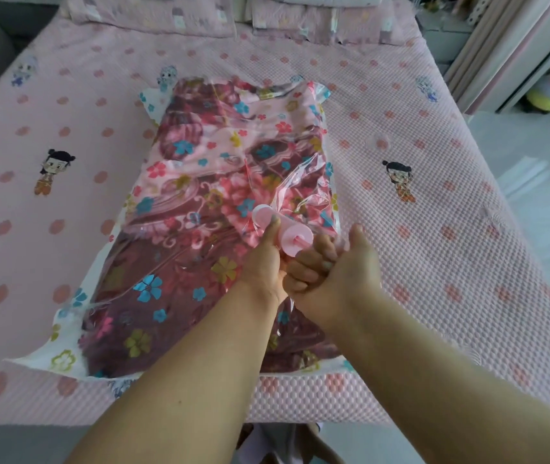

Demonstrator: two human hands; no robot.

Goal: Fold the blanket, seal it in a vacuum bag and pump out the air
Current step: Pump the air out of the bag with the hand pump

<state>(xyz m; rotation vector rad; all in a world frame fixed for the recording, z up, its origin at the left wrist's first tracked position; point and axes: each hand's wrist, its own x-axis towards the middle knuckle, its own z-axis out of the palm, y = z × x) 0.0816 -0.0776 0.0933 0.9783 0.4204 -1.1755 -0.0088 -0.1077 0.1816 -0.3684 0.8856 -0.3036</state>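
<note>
- The left hand (264, 259) is gripping the pink pump (278, 229).
- The right hand (330, 269) is clasping its handle.
- Beneath both, the vacuum bag (200, 236) is enclosing the blanket (180, 182).

Blanket (200, 169): pink and maroon, floral print. Vacuum bag (66, 356): clear, white border, blue, pink and olive flowers. Pump (283, 236): pale pink. Bedspread (434, 229): pink, waffle-textured, coral dots, cartoon figures. Pillows (153, 15): pink, print seemingly matching, blurred

L hand (265, 259), R hand (330, 272): curled, gripping
</note>
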